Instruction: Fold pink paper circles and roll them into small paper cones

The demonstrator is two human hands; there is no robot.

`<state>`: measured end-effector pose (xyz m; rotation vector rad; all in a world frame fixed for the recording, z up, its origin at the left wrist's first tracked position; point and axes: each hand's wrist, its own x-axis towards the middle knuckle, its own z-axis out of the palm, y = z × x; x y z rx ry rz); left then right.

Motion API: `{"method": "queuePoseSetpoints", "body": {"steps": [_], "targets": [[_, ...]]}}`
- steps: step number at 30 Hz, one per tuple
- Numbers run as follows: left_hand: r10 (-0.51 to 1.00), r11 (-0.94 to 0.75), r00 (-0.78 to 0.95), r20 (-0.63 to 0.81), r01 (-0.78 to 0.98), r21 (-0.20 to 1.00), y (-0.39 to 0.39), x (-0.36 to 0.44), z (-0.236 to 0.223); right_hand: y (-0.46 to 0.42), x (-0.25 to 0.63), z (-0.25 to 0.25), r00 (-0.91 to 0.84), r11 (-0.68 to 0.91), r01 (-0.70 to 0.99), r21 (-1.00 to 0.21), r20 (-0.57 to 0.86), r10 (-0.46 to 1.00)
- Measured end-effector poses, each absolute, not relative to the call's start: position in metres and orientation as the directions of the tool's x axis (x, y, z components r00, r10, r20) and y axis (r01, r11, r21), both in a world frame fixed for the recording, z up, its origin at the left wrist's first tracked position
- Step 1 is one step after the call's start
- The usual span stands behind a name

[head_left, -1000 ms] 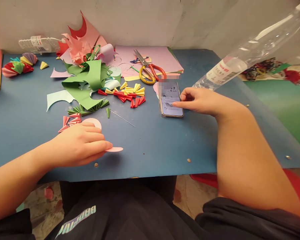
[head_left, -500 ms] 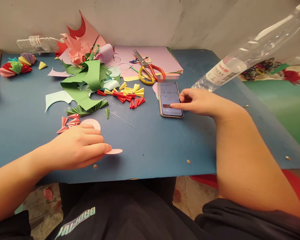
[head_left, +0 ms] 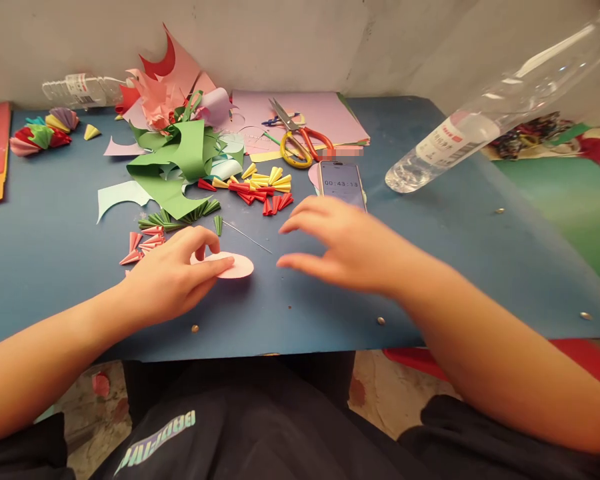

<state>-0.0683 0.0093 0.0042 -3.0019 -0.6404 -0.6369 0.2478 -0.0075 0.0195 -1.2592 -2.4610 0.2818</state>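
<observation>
My left hand [head_left: 173, 270] pinches a pale pink paper disc [head_left: 240, 265] between thumb and fingers, just above the table. Over the table's middle, my right hand [head_left: 330, 245] is open, thumb and fingers apart, with nothing in it. Behind it lies a phone [head_left: 341, 181] showing a timer, its lower part hidden by the hand. Left of the disc are small pink paper cones [head_left: 147, 245], partly covered by my left hand. A needle [head_left: 247, 237] lies between my hands, its far end at a green paper cone [head_left: 218, 225].
Red and yellow paper cones [head_left: 260, 187] lie beyond the needle. Scissors [head_left: 296, 137] rest on stacked paper [head_left: 343, 120]. Green paper scraps [head_left: 193, 150] pile at back left. A clear bottle [head_left: 440, 150] stands at right; another bottle [head_left: 83, 90] lies by the wall.
My right hand has left the phone and moved left toward the disc, its fingers opening. My left hand has lifted the pink disc slightly and turned its face into view.
</observation>
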Motion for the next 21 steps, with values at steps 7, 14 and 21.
{"method": "queuePoseSetpoints", "body": {"steps": [7,14,21], "targets": [[0.393,-0.904,0.889,0.236,0.326,0.276,0.013,-0.071,0.002,-0.019,0.17,-0.007,-0.817,0.815,0.576,0.059,0.035,0.575],[0.267,-0.95,0.826,0.497,0.141,0.278,0.005,-0.067,0.016,-0.012,0.118,0.012,-0.741,0.744,0.664,-0.07,-0.191,0.643],[0.019,-0.996,0.86,0.51,-0.029,0.086,-0.008,-0.061,0.019,-0.004,0.088,0.013,-0.646,0.663,0.747,-0.049,-0.292,0.705]]}}
